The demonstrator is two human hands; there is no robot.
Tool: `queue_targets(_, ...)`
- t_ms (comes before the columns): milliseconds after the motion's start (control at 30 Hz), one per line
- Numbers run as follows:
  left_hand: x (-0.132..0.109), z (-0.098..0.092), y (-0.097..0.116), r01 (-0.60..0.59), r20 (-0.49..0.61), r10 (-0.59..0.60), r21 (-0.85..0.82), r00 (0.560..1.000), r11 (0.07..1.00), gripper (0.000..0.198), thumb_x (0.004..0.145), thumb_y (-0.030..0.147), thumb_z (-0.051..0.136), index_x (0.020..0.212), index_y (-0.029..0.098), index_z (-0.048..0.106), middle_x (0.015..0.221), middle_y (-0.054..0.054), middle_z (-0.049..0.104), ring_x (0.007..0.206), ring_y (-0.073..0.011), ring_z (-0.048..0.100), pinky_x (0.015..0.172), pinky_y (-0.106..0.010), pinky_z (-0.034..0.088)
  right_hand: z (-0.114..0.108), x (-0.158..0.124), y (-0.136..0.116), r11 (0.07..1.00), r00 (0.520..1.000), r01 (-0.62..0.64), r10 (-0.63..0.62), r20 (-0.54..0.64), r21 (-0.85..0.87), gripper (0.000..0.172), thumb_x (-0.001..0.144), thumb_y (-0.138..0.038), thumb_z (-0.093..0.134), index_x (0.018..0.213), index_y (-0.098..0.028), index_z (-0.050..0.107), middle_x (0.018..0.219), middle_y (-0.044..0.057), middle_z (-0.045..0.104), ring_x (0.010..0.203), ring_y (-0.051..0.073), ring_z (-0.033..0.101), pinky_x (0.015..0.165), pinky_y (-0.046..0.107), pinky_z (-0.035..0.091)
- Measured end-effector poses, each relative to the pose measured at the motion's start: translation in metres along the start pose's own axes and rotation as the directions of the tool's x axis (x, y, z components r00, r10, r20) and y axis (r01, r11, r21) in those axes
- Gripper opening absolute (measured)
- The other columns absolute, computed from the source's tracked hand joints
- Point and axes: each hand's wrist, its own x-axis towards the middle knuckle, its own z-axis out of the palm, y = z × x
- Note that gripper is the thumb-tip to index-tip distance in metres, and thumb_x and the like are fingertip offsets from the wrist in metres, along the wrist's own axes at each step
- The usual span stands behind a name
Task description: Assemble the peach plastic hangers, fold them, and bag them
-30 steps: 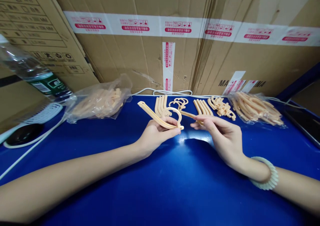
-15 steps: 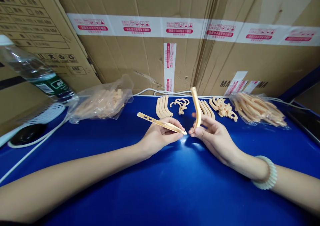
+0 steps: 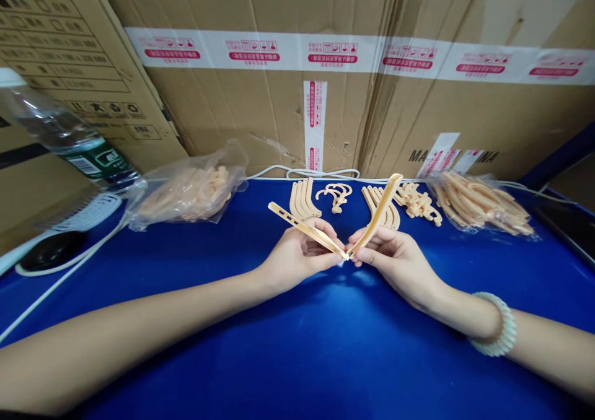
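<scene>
My left hand (image 3: 295,254) pinches a slotted beige plastic hanger arm (image 3: 287,214), its slotted end pointing up and left. A second, curved hanger arm (image 3: 383,208) is held between the fingers of my right hand (image 3: 402,260), rising up and to the right. The lower ends of both arms meet in a V between my fingertips; whether they are joined I cannot tell. Beyond my hands lie several matching arms on the left (image 3: 303,198) and more arms on the right (image 3: 372,200), with beige hooks (image 3: 338,191) between them.
Small beige pieces (image 3: 418,202) lie at the right, beside a clear bag of curved parts (image 3: 481,206). Another filled bag (image 3: 186,191) sits left, near a water bottle (image 3: 88,141), a black mouse (image 3: 53,249) and white cables. Cardboard boxes (image 3: 232,116) wall off the back of the blue table (image 3: 297,345).
My right hand has tipped its hanger arm from nearly upright to leaning right and brought its lower end against the left one. The left arm piece now slopes more steeply.
</scene>
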Motion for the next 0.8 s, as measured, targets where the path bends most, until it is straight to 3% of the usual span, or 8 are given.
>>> queue_targets(333, -0.0029, 0.0012, -0.0028, 0.015, -0.028, -0.016, -0.022, 0.999, 1.0, 0.027, 0.065, 0.014, 0.084, 0.081, 0.018, 0.062, 0.084, -0.002, 0.079, 0.083, -0.0204, 0.077, 0.087, -0.037, 0.061, -0.0002, -0.0006, -0.0036, 0.997, 0.999, 0.009, -0.006, 0.033, -0.081, 0.019, 0.073, -0.03, 0.084, 0.088, -0.021, 0.076, 0.076, 0.001, 0.077, 0.066, 0.014, 0.07, 0.067, 0.028, 0.06)
queue_targets(600, -0.003, 0.0014, -0.005, 0.017, -0.078, -0.016, 0.005, 0.997, 1.0, 0.027, 0.061, 0.018, 0.088, 0.073, 0.017, 0.063, 0.077, -0.003, 0.077, 0.076, -0.0212, 0.076, 0.077, -0.035, 0.062, 0.0036, -0.0024, -0.0072, 0.997, 1.0, 0.01, -0.008, 0.022, -0.074, 0.023, 0.067, -0.031, 0.088, 0.082, -0.02, 0.075, 0.08, 0.002, 0.077, 0.066, 0.015, 0.071, 0.068, 0.03, 0.062)
queue_targets(800, -0.0046, 0.0005, -0.0054, -0.042, -0.089, 0.05, 0.087, 0.995, 0.995, 0.025, 0.068, 0.022, 0.086, 0.073, 0.017, 0.062, 0.076, -0.004, 0.077, 0.073, -0.0189, 0.074, 0.071, -0.031, 0.059, 0.0066, -0.0019, -0.0053, 0.997, 1.0, 0.009, -0.009, 0.002, -0.082, 0.023, 0.071, -0.036, 0.086, 0.083, -0.019, 0.074, 0.077, 0.003, 0.075, 0.065, 0.015, 0.069, 0.065, 0.03, 0.061)
